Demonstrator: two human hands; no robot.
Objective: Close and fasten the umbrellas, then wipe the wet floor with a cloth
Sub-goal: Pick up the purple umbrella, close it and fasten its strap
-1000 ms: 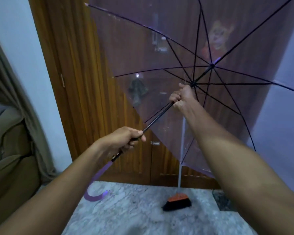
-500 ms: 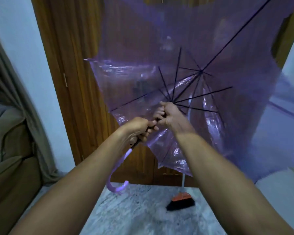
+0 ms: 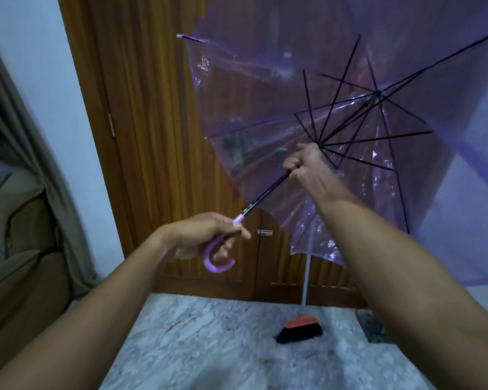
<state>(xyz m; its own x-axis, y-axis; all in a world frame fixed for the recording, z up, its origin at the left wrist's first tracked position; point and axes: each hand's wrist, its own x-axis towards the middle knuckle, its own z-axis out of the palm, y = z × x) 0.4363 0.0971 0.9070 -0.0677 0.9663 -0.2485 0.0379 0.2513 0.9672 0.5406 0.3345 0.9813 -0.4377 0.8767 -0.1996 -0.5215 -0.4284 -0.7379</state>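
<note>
The see-through purple umbrella (image 3: 265, 102) is up in the air in front of a brown wooden door (image 3: 152, 136). It is only half folded. Its thin black ribs (image 3: 378, 137) fan out from the spot where the right hand (image 3: 304, 164) makes a tight fist round the black pole (image 3: 268, 192). The left hand (image 3: 206, 237) is lower down. Its fingers wrap round the curved purple handle (image 3: 219, 261), with one finger poking forward.

I think the step now is to pull the sliding ring down the pole until it clicks. To do this well, the left hand should hold the handle firm so the pole does not wobble. The right hand should slide straight along the pole toward the handle, not sideways, so the ribs fold in evenly. Fingers should not get near the little catch (image 3: 247, 207) by the handle, since it could pinch. The plastic looks floppy and may bunch up. The strap is not done up yet, and I cannot see it. A broom (image 3: 300, 329) stands on the grey stone floor (image 3: 209, 347) below.
</note>
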